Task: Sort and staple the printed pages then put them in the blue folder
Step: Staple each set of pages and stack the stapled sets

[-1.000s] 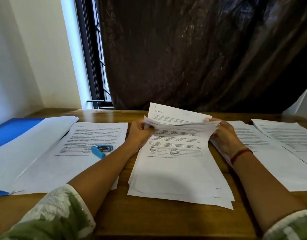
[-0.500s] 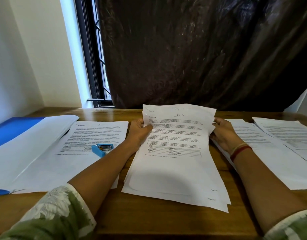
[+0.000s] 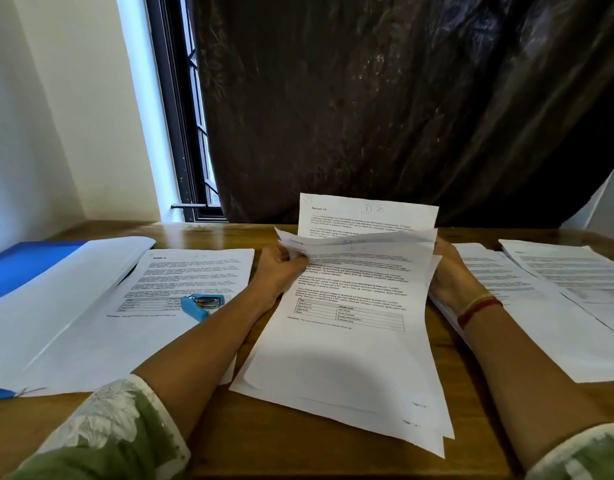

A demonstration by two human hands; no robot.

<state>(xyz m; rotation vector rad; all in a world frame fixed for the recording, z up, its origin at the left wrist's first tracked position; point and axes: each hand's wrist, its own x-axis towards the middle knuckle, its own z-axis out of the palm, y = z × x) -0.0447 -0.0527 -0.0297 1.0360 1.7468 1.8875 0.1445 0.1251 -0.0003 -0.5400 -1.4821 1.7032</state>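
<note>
A stack of printed pages (image 3: 347,344) lies in the middle of the wooden table. My left hand (image 3: 279,271) pinches the upper left corners of its top sheets, thumb on top. My right hand (image 3: 449,275) holds the stack's upper right edge, its fingers hidden behind the paper. The top sheets are fanned apart, and the rearmost page, headed "Section 10", stands upright (image 3: 364,214). A blue stapler (image 3: 199,304) rests on another printed page (image 3: 180,282) to the left. The blue folder (image 3: 24,265) lies at the far left, partly under a white sheet (image 3: 56,299).
More printed pages (image 3: 541,306) are spread over the right side of the table (image 3: 298,448). A dark curtain (image 3: 402,109) hangs behind the table, and a window frame (image 3: 180,133) stands at the back left beside a white wall.
The top sheets, held together flat half a second ago, are fanned apart again, and the rear page stands up behind them. The stack has shifted slightly. Both hands stay at its upper corners.
</note>
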